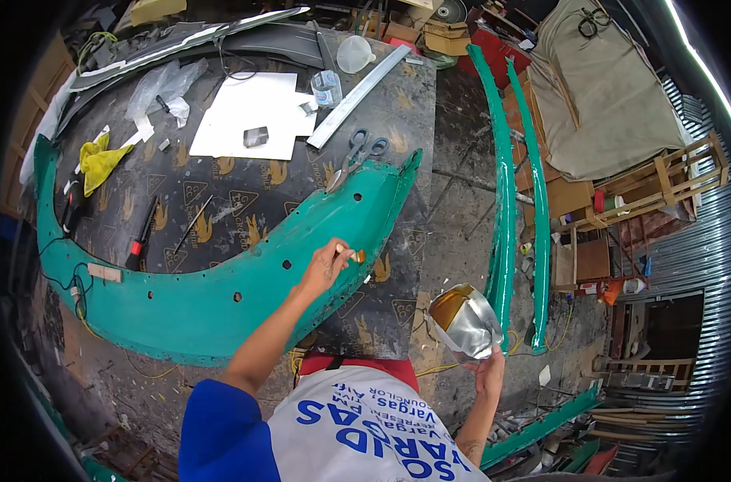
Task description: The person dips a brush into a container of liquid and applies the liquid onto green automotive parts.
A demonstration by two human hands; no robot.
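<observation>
My left hand (323, 269) is closed around a small brush, its amber-wet tip (359, 257) pointing right, close over the edge of a curved green panel (196, 301). Most of the brush is hidden by my fingers. Low on the right, my right hand (486, 376) grips the bottom of a silver metal can (471, 325), tilted so that amber liquid shows inside. A pair of scissors (353, 157) lies at the panel's upper end. On the panel's left part rests a small wooden block (104, 273).
The dark printed table (381, 321) bears a white sheet (245, 100), a metal bar (361, 95), a plastic bottle (327, 88), a yellow cloth (100, 163) and a red-handled tool (138, 249). Long green strips (500, 185) stand right of the table. Yellow cords (438, 369) cross the floor.
</observation>
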